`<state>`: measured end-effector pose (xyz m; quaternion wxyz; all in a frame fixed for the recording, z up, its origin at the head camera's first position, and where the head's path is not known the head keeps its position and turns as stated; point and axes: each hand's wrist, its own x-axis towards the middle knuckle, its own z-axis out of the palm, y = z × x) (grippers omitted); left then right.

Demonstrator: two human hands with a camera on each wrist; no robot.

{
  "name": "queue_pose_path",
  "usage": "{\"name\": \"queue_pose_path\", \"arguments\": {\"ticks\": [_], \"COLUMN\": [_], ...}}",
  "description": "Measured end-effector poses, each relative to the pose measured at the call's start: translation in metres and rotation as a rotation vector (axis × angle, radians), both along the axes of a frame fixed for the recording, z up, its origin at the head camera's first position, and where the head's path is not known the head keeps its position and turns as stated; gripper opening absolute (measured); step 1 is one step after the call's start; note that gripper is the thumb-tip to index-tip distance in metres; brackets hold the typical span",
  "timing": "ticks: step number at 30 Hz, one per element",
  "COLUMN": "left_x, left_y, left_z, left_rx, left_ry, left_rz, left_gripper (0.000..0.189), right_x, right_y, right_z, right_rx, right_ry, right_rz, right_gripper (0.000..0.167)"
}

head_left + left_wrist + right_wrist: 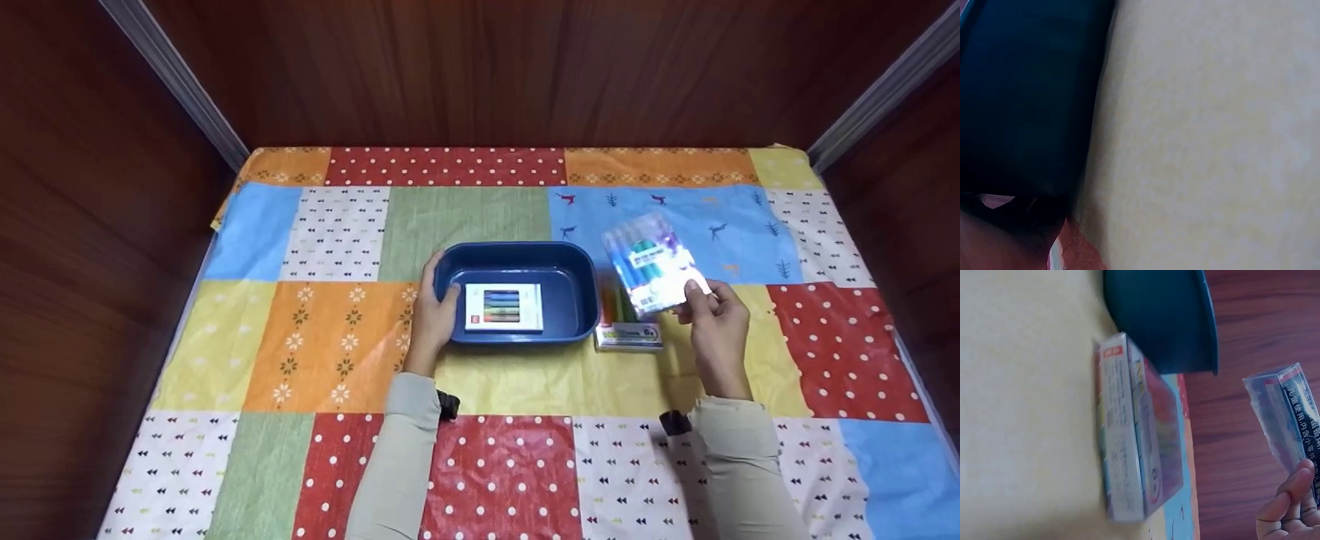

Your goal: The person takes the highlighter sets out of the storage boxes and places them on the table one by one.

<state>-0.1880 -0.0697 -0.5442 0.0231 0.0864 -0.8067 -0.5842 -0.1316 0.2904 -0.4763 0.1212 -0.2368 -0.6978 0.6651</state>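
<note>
A dark blue plastic basin [570, 307] stands mid-table in the head view. My left hand [435, 315] grips its left end, thumb over the rim. Flat inside the basin, toward its left, lies a white box [503, 307] with a window of coloured sticks. My right hand [716, 337] pinches the lower right corner of a clear plastic pack [651, 262], tilted and raised, with blue-green, pen-like contents and glare on it. Below the raised pack, a second clear-topped box [630, 337] with coloured contents lies right of the basin, partly hidden. The right wrist view shows its printed side [1120, 439].
A patchwork-print cloth [502, 465] covers the table. Dark wood panels [480, 75] rise behind it and at both sides, with metal strips [180, 75] at the corners. The basin's wall [1027, 101] fills the upper left of the left wrist view.
</note>
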Motion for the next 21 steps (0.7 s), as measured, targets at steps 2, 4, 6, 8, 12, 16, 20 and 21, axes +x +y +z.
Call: {"name": "queue_pose_path", "arguments": {"ticks": [2,4,6,8,12,16,20,21], "left_x": [0.000,0.000,0.001,0.001,0.001,0.002,0.002,0.002], "left_y": [0.000,-0.001,0.000,0.000,0.000,-0.001,-0.001,-0.001], "left_z": [0.000,-0.001,-0.001,-0.001,-0.001,-0.002,0.000,0.000], "left_rx": [0.002,0.001,-0.001,-0.008,-0.013,-0.011,-0.014,-0.016], "left_ry": [0.001,-0.002,0.000,-0.002,-0.007,-0.018,-0.014,-0.013], "left_rz": [0.000,0.000,0.002,0.005,0.009,0.008,0.007,0.007], "left_gripper": [0.060,0.060,0.061,0.061,0.062,0.061,0.060,0.060], "right_x": [0.001,0.003,0.004,0.006,0.006,0.007,0.010,0.010], "right_y": [0.004,0.008,0.011,0.014,0.020,0.025,0.029,0.031], "right_z": [-0.001,-0.003,-0.004,-0.005,-0.008,-0.012,-0.015,-0.016], "right_rx": [-0.022,-0.034,-0.043,-0.054,-0.067,-0.080,-0.068,-0.062], "right_ry": [0.003,0.001,-0.007,-0.018,-0.019,-0.011,-0.029,-0.038], "right_rz": [-0.016,-0.038,-0.062,-0.085,-0.110,-0.121,-0.135,-0.137], "right_gripper": [0.009,0.009,0.009,0.008,0.008,0.010,0.009,0.009]}}
